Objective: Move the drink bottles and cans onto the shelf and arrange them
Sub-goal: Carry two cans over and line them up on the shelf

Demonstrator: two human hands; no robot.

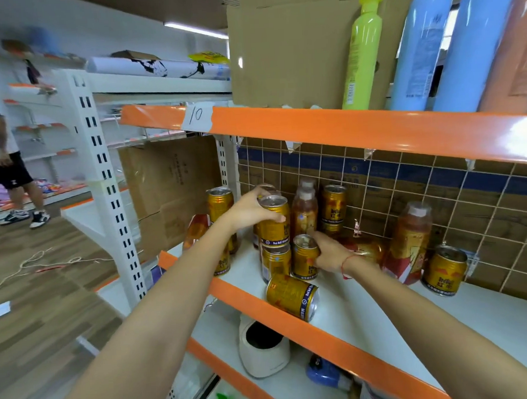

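Gold cans are stacking up at the shelf's left end. Left hand [247, 211] is curled round the upper can [274, 221], which sits on top of a lower can [275, 263]; fingers wrap its far side, thumb hidden. Right hand [330, 253] grips a short can [305, 257] just right of that stack, fingers closed round its side, base on or just off the shelf [362, 304]; can't tell which. My read: the step is squaring up the stack and closing the short can in beside it. To do it well, keep the upper can vertical and centred rim on rim before letting go, since a shifted top can would roll off. Slide the short can, don't lift it; there's a tipped can [292, 295] lying on its side just below the right hand at the front lip, likely to go over the orange edge if nudged. Stand that one up next. Count, as far as visible: about ten gold cans, namely the three in hand or stacked, the tipped one, two stacked under the left wrist, one or two at the back right of the bottles, one behind the left hand, and one lone can [445, 270] well right of the right hand. Tea bottles: two upright behind the right hand [304, 214], one big upright bottle [409, 240] to its right, one lying down behind the right wrist, another partly hidden left of the left forearm.
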